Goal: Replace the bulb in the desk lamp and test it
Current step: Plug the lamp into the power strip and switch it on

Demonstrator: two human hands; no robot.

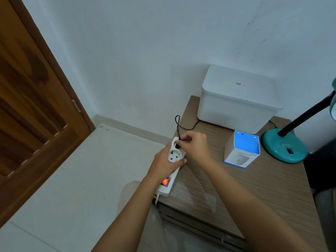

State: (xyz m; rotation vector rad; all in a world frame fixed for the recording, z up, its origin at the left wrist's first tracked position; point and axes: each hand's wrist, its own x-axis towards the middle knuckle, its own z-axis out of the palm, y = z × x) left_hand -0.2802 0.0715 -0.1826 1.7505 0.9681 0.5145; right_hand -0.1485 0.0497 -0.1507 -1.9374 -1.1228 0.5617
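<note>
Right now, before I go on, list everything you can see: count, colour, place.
white power strip with lit orange switch: 1, table's left edge
black plug and cord: 1, at strip's far socket
teal desk lamp base: 1, table's right
blue-and-white bulb box: 1, beside lamp
white lidded plastic bin: 1, table's back
wood-grain table: 1, brown
wooden door: 1, brown, left
hands: left hand holds strip; right hand grips plug

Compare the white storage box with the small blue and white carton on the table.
The white storage box is far larger than the small carton. The storage box is plain white with a lid on; the small carton is blue and white with printed lettering. The storage box stands at the back against the wall; the small carton stands nearer, beside the teal lamp base. Both rest on the wooden table.
</note>
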